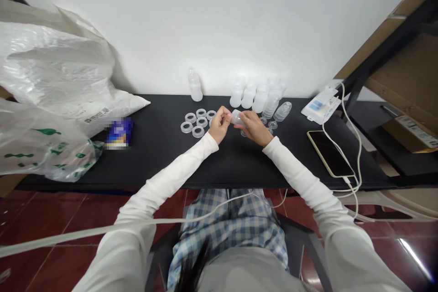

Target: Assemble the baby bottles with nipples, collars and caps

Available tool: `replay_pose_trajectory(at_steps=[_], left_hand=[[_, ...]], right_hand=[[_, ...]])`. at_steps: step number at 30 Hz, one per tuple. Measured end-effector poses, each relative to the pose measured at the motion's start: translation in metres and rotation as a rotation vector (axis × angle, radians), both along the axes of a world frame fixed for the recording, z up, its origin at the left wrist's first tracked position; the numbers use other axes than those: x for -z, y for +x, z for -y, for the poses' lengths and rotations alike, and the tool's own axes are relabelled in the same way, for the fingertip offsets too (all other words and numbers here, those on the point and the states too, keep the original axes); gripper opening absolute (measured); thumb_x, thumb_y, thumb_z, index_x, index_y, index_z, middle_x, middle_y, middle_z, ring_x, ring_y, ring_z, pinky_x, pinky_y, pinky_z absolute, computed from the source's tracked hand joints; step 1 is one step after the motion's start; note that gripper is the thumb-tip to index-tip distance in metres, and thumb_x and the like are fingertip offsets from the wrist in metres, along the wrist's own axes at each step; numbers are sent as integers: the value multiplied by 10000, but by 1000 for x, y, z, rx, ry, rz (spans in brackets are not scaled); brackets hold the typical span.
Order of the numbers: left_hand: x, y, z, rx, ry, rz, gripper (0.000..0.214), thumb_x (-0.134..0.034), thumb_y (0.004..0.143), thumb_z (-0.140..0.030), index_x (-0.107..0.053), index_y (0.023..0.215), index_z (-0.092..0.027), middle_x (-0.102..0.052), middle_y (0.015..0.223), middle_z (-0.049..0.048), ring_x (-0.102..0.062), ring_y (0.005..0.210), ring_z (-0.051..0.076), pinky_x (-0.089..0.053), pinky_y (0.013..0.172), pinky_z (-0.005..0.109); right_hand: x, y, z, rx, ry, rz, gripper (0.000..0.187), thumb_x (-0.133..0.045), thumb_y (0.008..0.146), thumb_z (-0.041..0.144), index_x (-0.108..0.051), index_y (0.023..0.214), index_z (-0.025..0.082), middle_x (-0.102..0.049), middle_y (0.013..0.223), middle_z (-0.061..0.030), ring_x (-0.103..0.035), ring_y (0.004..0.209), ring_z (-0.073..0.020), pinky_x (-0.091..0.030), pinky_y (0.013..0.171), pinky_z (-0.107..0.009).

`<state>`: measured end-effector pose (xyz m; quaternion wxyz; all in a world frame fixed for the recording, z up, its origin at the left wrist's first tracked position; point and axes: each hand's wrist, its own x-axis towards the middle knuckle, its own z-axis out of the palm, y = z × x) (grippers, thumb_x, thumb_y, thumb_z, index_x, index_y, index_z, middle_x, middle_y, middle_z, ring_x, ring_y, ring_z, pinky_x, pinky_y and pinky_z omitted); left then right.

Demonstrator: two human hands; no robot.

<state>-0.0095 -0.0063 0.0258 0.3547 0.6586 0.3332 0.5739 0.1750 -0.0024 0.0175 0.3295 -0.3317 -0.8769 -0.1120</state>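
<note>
Above the middle of the black table, my right hand [255, 127] is wrapped round a small translucent plastic piece [236, 117] that looks like a baby bottle or its cover. My left hand [220, 124] is closed beside its left end, with the fingers pinched; anything between them is too small to make out. Several clear plastic rings [198, 132] lie left of my left hand. Small clear discs [273, 125] lie near my right hand, partly hidden by it. Behind them stand several white baby bottles [260, 98] and stacked clear covers [283, 112].
A capped baby bottle [195, 86] stands apart by the wall. White plastic bags [54, 68] and a blue packet [119, 132] take up the left. To the right are a phone [330, 153] on a white cable [358, 164] and a white box [320, 105]. A cable crosses my lap.
</note>
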Motion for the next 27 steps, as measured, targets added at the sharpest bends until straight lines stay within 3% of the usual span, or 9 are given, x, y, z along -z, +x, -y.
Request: replay_pose_trajectory(at_steps=[5, 9, 14, 19, 24, 27], left_hand=[[0, -2, -8, 99, -86, 93, 583, -583, 784, -764, -436, 700, -206, -386, 593, -56, -351, 538, 86, -337, 535, 251], [-2, -5, -10, 99, -175, 94, 595, -621, 741, -772, -447, 688, -206, -375, 583, -63, -337, 532, 81, -313, 517, 237], [-13, -11, -12, 116, -390, 73, 407, -702, 843, -468, -457, 668, -194, -403, 551, -67, -341, 504, 68, -285, 484, 205], [-25, -18, -14, 204, -570, 80, 293, -706, 832, -266, -501, 647, -171, -445, 522, -63, -347, 442, 46, -261, 443, 191], [-20, -16, -16, 186, -539, 133, 331, -733, 823, -346, -524, 640, -166, -489, 530, -50, -407, 455, 49, -313, 452, 190], [-13, -9, -14, 148, -421, 152, 357, -752, 800, -456, -565, 696, -170, -557, 593, -35, -469, 510, 60, -394, 504, 195]], right_hand=[[-2, 8, -1, -31, 125, 144, 344, -420, 974, 106, -539, 1280, 208, -584, 1323, -165, -563, 1216, -241, -567, 947, -433], [-7, 8, 2, -51, 111, 175, 399, -364, 967, 53, -558, 1260, 242, -534, 1441, -134, -540, 1300, -213, -568, 995, -431], [-13, 6, 4, -103, 146, 204, 276, -418, 983, 86, -592, 1147, 225, -518, 1484, -150, -565, 1295, -213, -598, 953, -406], [-12, 5, 0, -168, 78, 173, 154, -474, 994, 176, -614, 973, 236, -564, 1459, -99, -585, 1297, -224, -604, 970, -407], [-11, 5, -2, -175, -18, 112, 240, -407, 1018, 195, -573, 1185, 244, -558, 1456, -120, -546, 1347, -226, -575, 1008, -450], [-12, 1, 1, -165, -57, -67, 379, -528, 983, 365, -474, 1319, 200, -536, 1448, -180, -526, 1357, -265, -531, 1053, -490]])
